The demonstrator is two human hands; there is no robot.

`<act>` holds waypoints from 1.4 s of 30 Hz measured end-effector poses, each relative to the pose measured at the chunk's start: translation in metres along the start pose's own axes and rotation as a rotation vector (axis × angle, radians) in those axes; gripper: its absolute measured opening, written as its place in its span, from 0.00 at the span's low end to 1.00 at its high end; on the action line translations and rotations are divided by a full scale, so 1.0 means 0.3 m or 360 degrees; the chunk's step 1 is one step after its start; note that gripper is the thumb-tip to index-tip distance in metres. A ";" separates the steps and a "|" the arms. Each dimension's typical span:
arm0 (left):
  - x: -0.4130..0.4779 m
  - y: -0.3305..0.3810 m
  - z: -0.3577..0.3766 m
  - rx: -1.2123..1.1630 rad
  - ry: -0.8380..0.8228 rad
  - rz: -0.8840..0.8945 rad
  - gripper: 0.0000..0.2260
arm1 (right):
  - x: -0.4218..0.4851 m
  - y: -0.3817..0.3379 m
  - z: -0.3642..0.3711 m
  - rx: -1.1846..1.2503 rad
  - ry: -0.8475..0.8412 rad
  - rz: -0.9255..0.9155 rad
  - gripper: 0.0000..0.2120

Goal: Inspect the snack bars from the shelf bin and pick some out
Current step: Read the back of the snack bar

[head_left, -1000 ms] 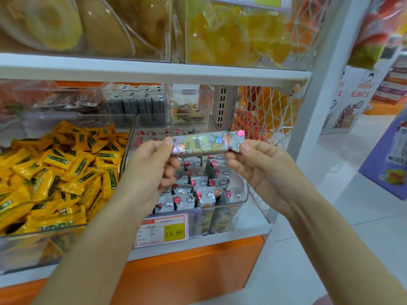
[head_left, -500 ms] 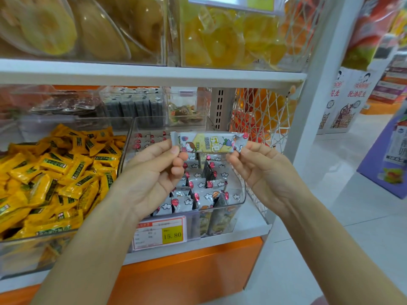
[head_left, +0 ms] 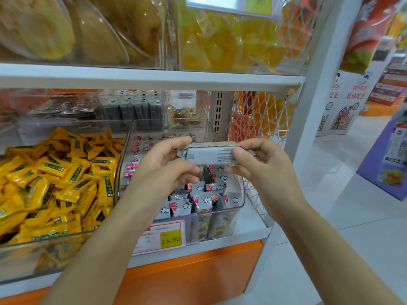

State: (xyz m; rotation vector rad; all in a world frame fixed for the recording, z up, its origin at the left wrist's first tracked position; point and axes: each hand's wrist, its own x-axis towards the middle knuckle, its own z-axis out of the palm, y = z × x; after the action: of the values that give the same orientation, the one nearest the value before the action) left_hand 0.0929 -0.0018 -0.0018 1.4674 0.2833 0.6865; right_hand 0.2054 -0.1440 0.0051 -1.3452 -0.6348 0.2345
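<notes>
A snack bar (head_left: 209,156), pinched at either end between left hand (head_left: 163,170) and right hand (head_left: 259,170) above the near clear shelf bin (head_left: 233,208), now shows its printed back instead of its colourful front, suggesting label inspection is under way.

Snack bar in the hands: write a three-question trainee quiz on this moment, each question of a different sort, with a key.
1. True or false: the left hand and the right hand each pinch one end of the snack bar.
2. Which side of the bar faces the camera? A: a pale side with small print. B: a plain orange side. C: a clear window showing the food.
3. Fill in: the price tag on the front of the clear bin reads ___.
Key: 1 true; 2 A; 3 15.80.
</notes>
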 end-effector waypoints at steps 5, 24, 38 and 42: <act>0.003 -0.006 0.001 0.0200 0.0102 0.0090 0.13 | -0.004 0.009 0.006 -0.0088 -0.0130 -0.0045 0.07; -0.022 0.004 0.025 0.0357 -0.0130 0.0099 0.04 | -0.018 0.007 0.019 -0.0415 0.0088 -0.0336 0.06; -0.002 0.008 0.009 0.0096 0.0176 -0.0161 0.08 | -0.008 0.003 0.000 -0.0382 -0.0378 -0.0277 0.15; 0.005 -0.002 0.011 0.0114 0.0172 -0.0174 0.11 | -0.005 0.009 0.003 -0.0423 -0.0439 -0.0346 0.21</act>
State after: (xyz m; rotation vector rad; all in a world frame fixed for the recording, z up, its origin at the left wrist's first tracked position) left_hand 0.0962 -0.0036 -0.0016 1.4735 0.4722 0.6738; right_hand 0.2043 -0.1434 0.0022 -1.4968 -1.0670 0.1638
